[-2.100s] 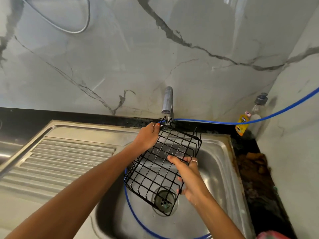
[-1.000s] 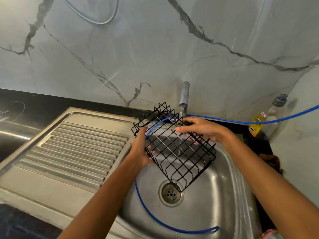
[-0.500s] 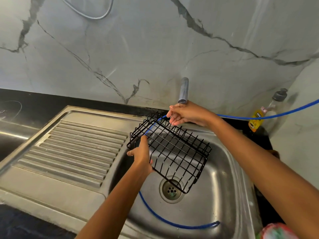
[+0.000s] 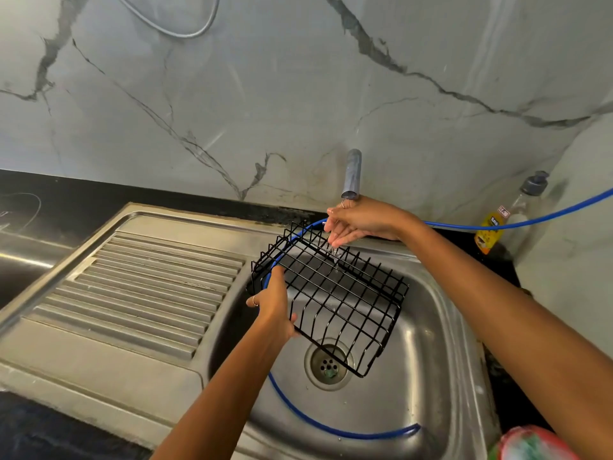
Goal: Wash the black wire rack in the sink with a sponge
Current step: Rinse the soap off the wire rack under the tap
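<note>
One hand, the left hand (image 4: pixel 273 310), grips the black wire rack (image 4: pixel 331 300) tilted over the sink (image 4: pixel 431 360) basin's left side, while the right hand (image 4: pixel 358 222) hangs slack-fingered under the tap (image 4: pixel 352 174), grasping nothing.

Your left hand (image 4: pixel 273 310) hid part of the rack (image 4: pixel 335 300) edge and the blue hose (image 4: pixel 331 426) behind it. The frame's bottom edge cut off a red-green object (image 4: pixel 534 444), and the bottle (image 4: pixel 494 227) label was unreadable.

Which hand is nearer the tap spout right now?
Right. The right hand sits directly under the tap spout, fingers in the water. The left hand is lower down, gripping the near-left edge of the black wire rack.
</note>
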A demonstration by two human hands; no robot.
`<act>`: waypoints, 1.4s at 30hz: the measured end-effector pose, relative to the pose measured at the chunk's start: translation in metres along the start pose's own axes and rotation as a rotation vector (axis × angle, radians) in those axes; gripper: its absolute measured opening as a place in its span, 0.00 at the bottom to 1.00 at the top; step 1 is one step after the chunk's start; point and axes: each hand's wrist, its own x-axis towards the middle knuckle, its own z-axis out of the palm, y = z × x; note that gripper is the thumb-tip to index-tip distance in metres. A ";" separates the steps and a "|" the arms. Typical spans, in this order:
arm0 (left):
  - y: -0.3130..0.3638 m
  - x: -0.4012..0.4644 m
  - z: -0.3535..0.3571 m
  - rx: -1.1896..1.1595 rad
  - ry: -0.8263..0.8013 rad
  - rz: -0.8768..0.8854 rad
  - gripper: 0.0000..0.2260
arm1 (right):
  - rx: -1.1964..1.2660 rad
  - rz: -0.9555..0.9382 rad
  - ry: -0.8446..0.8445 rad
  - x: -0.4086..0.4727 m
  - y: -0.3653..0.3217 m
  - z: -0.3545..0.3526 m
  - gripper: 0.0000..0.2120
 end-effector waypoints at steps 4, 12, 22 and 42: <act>0.001 -0.005 -0.001 -0.001 -0.006 -0.017 0.40 | -0.017 -0.046 0.042 0.000 0.002 -0.001 0.18; 0.003 -0.013 -0.003 -0.006 -0.003 -0.041 0.39 | -0.015 -0.025 -0.002 0.000 0.002 0.002 0.16; 0.008 -0.014 -0.007 0.013 -0.033 -0.047 0.40 | -0.762 -0.340 -0.027 -0.010 0.015 0.012 0.15; 0.025 -0.006 -0.011 0.308 -0.126 0.144 0.28 | -1.363 -0.533 0.000 -0.017 0.015 0.021 0.20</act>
